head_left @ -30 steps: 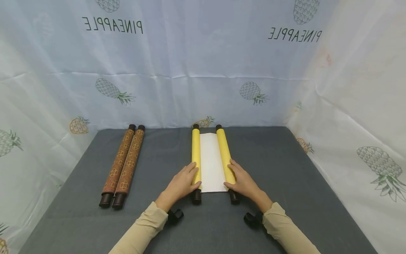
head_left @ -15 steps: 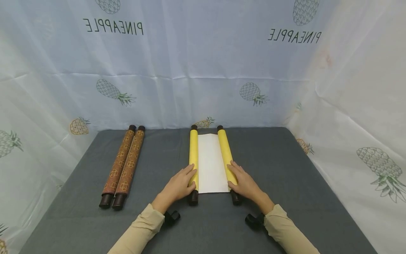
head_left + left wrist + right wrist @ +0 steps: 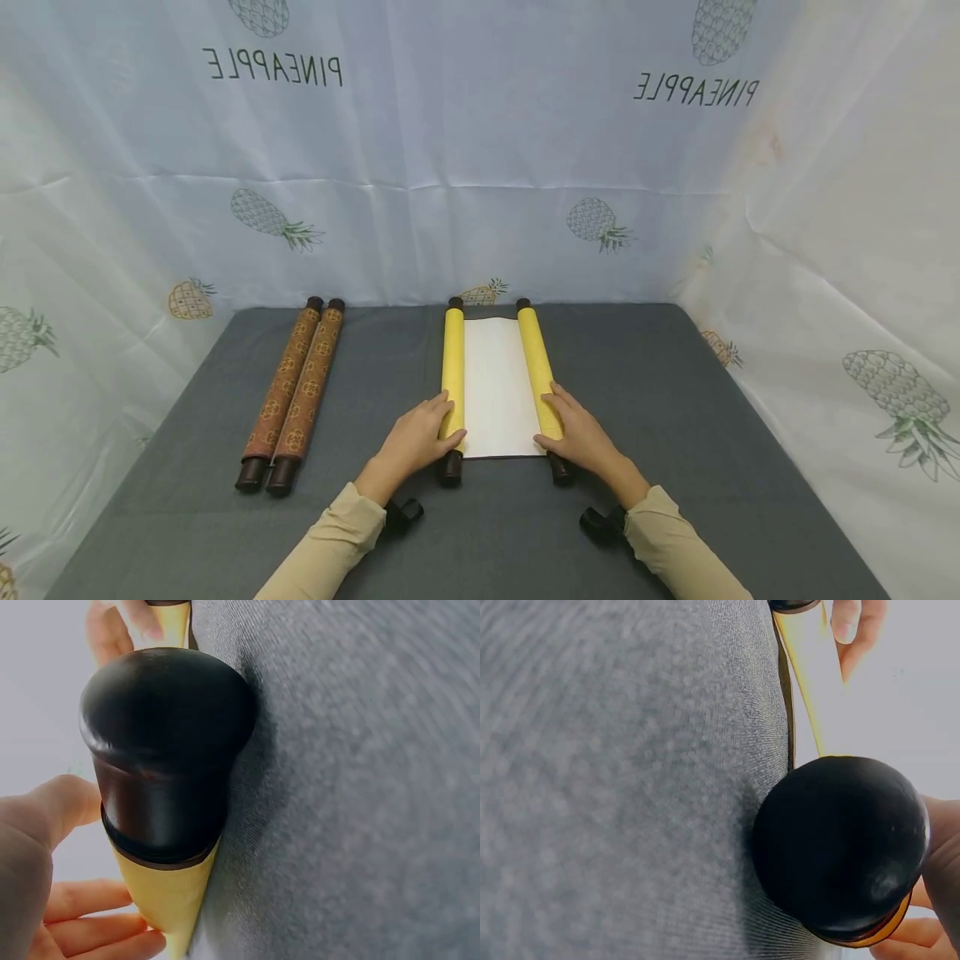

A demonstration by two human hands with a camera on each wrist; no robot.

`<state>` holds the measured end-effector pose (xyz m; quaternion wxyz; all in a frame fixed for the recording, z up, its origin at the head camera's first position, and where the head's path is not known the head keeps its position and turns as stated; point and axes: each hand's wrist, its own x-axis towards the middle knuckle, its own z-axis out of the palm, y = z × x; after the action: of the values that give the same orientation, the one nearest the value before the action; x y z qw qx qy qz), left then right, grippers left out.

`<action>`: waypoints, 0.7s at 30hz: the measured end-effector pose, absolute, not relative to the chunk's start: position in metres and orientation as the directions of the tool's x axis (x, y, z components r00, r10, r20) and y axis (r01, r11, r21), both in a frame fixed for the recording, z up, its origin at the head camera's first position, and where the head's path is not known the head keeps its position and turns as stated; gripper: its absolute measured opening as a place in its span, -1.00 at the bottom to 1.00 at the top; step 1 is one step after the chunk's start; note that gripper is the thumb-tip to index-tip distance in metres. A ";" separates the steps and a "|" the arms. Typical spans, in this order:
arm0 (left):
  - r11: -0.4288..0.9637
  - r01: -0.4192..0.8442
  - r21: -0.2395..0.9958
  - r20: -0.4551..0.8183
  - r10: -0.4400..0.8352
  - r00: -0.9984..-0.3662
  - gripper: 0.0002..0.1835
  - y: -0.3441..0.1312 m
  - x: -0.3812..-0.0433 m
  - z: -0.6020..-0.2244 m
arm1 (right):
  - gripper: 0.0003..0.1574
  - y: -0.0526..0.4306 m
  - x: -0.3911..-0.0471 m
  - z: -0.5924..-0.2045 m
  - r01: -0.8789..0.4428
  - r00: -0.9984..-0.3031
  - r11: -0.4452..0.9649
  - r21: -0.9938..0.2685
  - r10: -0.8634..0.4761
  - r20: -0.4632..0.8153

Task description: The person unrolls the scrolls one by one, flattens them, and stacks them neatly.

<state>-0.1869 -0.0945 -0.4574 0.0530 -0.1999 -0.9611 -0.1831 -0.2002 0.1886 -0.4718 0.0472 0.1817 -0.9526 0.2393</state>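
Observation:
In the head view, a partly unrolled scroll lies upright on the dark cloth. White paper (image 3: 497,392) shows between its yellow left roll (image 3: 453,358) and yellow right roll (image 3: 533,350). My left hand (image 3: 411,437) grips the lower part of the left roll, thumb on one side and fingers on the other. The lower right roll is held the same way by my right hand (image 3: 583,435). A dark rounded knob (image 3: 165,712) ends the left roll close to the left wrist camera. Another dark knob (image 3: 840,847) hides much of my right fingers in the right wrist view.
Two brown patterned scrolls (image 3: 300,383), rolled up with dark knobs, lie side by side on the left of the table cloth (image 3: 495,542). White curtains (image 3: 480,150) with pineapple prints hang behind and beside the table.
The left roll has moved left with my left hand, and the right roll slightly right with my right hand. A wider strip of white paper shows between them.

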 end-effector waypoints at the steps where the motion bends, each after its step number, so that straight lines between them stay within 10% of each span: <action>1: 0.855 0.403 0.328 0.182 0.361 -0.914 -0.46 -0.095 -0.187 -0.458 | -0.13 0.188 -0.200 -0.472 -0.368 -0.930 0.816 -0.446 -0.321 0.180; 21: 0.839 0.392 0.377 0.226 0.327 -0.918 -0.38 -0.107 -0.186 -0.461 | -0.18 0.196 -0.201 -0.472 -0.414 -0.909 0.793 -0.447 -0.333 0.252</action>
<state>-0.1860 -0.1066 -0.4608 0.0764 -0.1880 -0.9559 -0.2124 -0.2006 0.1959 -0.4716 0.0803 0.1978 -0.9435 0.2536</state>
